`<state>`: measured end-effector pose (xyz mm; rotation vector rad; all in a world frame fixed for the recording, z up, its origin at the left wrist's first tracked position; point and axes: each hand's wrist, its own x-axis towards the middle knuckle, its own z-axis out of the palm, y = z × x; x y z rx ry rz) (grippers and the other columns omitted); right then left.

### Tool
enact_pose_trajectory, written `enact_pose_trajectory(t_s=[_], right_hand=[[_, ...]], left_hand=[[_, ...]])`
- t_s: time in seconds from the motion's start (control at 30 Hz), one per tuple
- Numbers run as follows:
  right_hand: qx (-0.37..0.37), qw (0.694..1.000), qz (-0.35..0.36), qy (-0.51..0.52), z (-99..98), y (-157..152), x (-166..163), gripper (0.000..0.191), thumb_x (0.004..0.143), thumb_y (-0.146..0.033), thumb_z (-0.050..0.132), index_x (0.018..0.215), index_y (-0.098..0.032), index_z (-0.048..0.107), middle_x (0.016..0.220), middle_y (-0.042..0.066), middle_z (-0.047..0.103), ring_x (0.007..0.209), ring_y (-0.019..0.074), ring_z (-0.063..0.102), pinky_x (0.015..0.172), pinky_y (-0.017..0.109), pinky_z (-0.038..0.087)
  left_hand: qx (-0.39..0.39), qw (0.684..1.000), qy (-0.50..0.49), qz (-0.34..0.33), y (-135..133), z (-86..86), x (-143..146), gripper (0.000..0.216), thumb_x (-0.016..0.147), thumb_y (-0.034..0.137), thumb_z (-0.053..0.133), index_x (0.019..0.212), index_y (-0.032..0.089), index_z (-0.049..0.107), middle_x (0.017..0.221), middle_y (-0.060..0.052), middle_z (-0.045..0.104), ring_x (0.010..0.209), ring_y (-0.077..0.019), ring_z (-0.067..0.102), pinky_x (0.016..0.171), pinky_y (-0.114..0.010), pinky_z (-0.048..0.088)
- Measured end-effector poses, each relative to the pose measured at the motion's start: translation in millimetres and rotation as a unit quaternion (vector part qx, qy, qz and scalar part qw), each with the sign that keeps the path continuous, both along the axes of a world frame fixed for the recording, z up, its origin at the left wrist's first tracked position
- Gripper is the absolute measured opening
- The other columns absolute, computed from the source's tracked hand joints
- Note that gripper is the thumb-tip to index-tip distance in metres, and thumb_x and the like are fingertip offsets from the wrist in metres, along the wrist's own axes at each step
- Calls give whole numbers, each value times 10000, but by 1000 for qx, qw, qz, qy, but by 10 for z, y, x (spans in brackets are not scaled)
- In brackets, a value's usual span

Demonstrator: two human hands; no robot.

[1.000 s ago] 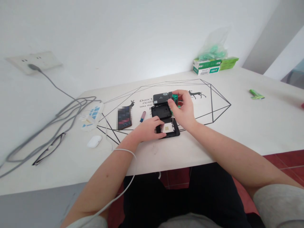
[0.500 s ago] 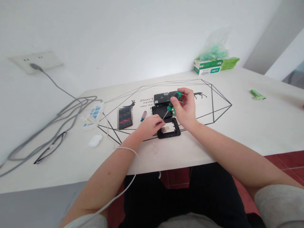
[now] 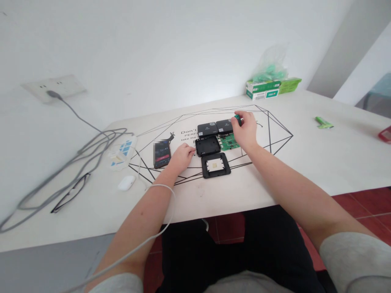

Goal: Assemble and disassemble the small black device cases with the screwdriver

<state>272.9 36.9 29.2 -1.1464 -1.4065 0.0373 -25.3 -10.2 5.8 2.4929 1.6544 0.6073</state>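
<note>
short light-grey sleeves, grey shirt front, black trousers, bare forearms

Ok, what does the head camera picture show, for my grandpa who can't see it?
A person's right hand holds a green-handled tool beside a green circuit board; the left hand is beside an open black case half. In front, a black frame surrounds a white plate, and a phone lies left of the left hand.

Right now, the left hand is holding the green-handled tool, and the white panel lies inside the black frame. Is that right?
One thing is off: the green-handled tool is in the right hand, not the left hand, as the head view shows. The white panel does lie inside the black frame.
</note>
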Motion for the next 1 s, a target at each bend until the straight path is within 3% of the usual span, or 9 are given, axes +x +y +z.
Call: enact_pose_trajectory(t_s=[0.13, 0.27, 0.37, 0.5, 0.6, 0.7, 0.8, 1.0], right_hand=[[-168, 979, -95, -66, -38, 145, 248, 271, 942, -260, 576, 1166, -172, 700, 1186, 165, 647, 1092, 305, 633, 1007, 493, 533], [-362, 911, -136, -142, -73, 171, 437, 337, 989, -281, 531, 1283, -186, 667, 1346, 187, 582, 1146, 332, 645, 965, 497, 541], [-447, 864, -150, -177, -135, 153, 444, 392, 1002, -272, 514, 1372, -183, 611, 1423, 204, 538, 1239, 349, 620, 982, 487, 539], [-453, 856, -159, -192, -248, 145, 348, 403, 1012, -246, 470, 1388, -158, 583, 1442, 222, 524, 1293, 352, 590, 1008, 496, 527], [-441, 858, -168, -203, -318, 153, 287, 415, 1026, -244, 423, 1405, -142, 559, 1458, 237, 519, 1331, 359, 553, 1025, 511, 510], [-424, 864, -167, -214, -354, 148, 249, 415, 1043, -259, 378, 1384, -127, 573, 1459, 262, 524, 1313, 368, 550, 1016, 527, 496], [-405, 872, -159, -223, -350, 119, 218, 443, 1043, -270, 364, 1414, -128, 561, 1447, 296, 539, 1308, 390, 545, 991, 533, 490], [-381, 883, -153, -229, -308, 1, 144, 531, 1029, -235, 346, 1528, -97, 459, 1393, 361, 581, 1272, 424, 566, 967, 550, 461]], left_hand=[[0, 1000, -7, 11, -11, -25, -3, 266, 953, 195, 566, 1127, 183, 767, 1062, -93, 687, 1030, -255, 673, 1026, -413, 544], [0, 1000, -17, 18, -43, -7, -31, 315, 908, 152, 599, 1187, 191, 740, 1060, -77, 719, 1022, -249, 683, 1021, -404, 544], [-2, 999, -21, 24, -49, 5, -39, 333, 881, 137, 619, 1190, 187, 733, 1073, -79, 729, 1020, -253, 682, 1016, -408, 547], [32, 999, -26, 10, -82, 16, 9, 273, 939, 219, 596, 1175, 183, 729, 1080, -96, 718, 1067, -268, 666, 1037, -429, 533], [73, 997, -14, -10, -166, 17, 113, 310, 988, 351, 596, 1221, 188, 719, 1196, -120, 703, 1179, -296, 621, 1089, -466, 491], [69, 997, 25, -11, -275, -1, 265, 386, 993, 445, 610, 1281, 206, 705, 1338, -136, 680, 1314, -350, 549, 1111, -546, 437], [61, 997, 49, -16, -354, -40, 403, 380, 1005, 480, 596, 1248, 218, 725, 1416, -136, 661, 1314, -354, 551, 1137, -566, 393], [103, 993, 45, -36, -375, -105, 478, 362, 987, 444, 617, 1213, 183, 725, 1226, -110, 740, 1219, -320, 591, 1132, -499, 409]])
